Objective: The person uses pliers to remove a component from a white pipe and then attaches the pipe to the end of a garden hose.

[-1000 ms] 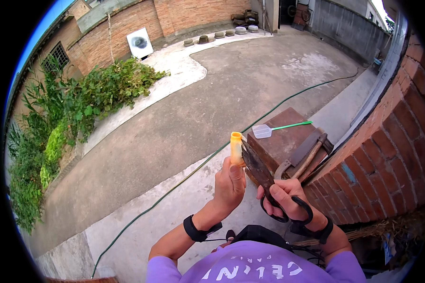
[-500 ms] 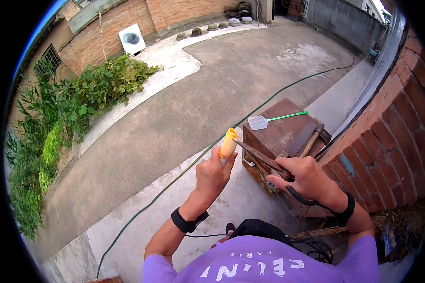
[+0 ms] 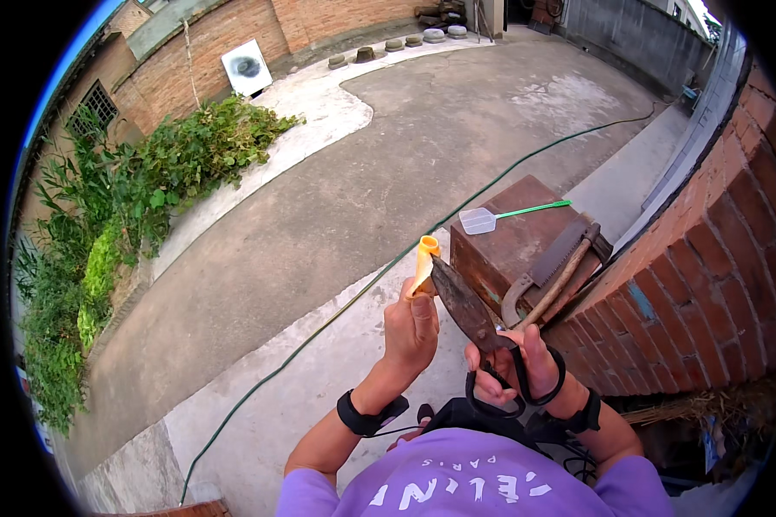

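Observation:
My left hand (image 3: 409, 332) is closed round the lower end of an orange-yellow piece (image 3: 428, 250), tube-like with an open round top; I cannot tell its exact kind. It stands upright in the fingers, with a loose flap along its lower part. My right hand (image 3: 535, 366) holds large scissors (image 3: 464, 303) with dark, worn blades and black loop handles, some fingers in the loops. The blades point up and left, and their tips meet the right side of the orange-yellow piece. Whether they bite into it cannot be made out.
A rusty brown box (image 3: 522, 220) stands just beyond my right hand, bearing a green-handled fly swatter (image 3: 478, 221), a handsaw (image 3: 556, 258) and a wooden-handled tool (image 3: 560, 280). A brick wall (image 3: 690, 302) rises on the right. A green hose (image 3: 319, 327) crosses the concrete.
The scissors have swung to a steeper angle, and my right hand has moved lower and turned palm up. The orange-yellow piece now shows a loose flap and more of its open top.

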### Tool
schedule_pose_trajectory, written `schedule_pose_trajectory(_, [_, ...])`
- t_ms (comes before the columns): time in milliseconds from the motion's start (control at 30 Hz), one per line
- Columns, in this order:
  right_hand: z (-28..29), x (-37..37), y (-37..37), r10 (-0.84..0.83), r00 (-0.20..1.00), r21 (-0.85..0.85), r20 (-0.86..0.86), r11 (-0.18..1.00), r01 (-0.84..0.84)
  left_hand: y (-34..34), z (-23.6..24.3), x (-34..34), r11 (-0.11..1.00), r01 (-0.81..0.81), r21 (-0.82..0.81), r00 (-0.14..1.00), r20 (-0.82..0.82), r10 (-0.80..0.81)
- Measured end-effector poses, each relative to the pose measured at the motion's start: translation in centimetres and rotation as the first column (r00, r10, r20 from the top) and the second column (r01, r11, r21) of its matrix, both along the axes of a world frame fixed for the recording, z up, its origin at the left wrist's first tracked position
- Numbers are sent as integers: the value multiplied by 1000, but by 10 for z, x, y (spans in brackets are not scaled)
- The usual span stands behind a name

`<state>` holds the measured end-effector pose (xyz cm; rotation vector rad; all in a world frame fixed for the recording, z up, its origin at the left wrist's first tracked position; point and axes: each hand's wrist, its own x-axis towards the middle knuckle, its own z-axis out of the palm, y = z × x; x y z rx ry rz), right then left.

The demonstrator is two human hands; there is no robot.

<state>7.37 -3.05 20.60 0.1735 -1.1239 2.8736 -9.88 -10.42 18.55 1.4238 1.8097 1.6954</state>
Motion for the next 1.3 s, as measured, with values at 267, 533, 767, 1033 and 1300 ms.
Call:
schedule_pose_trajectory(267, [5,-3,-6,-129,992,93,-16,987,130,3,16,17,991,40,124,979,193,-64])
schedule_pose_trajectory(533, [10,-14,-32,-129,991,-239,38,962,134,14,7,27,939,-199,280,969,-88,231])
schedule_pose_trajectory(767, [22,-15,-33,-171,972,-198,158,959,201,9,6,22,940,-209,271,950,-172,261])
schedule_pose_trajectory(1033, [47,3,-22,-220,937,98,271,975,200,-7,4,-12,958,-56,282,936,-318,149])
schedule_pose_trajectory(1300, [64,28,-6,-305,902,555,306,827,91,-17,28,-57,925,181,336,585,-793,173])
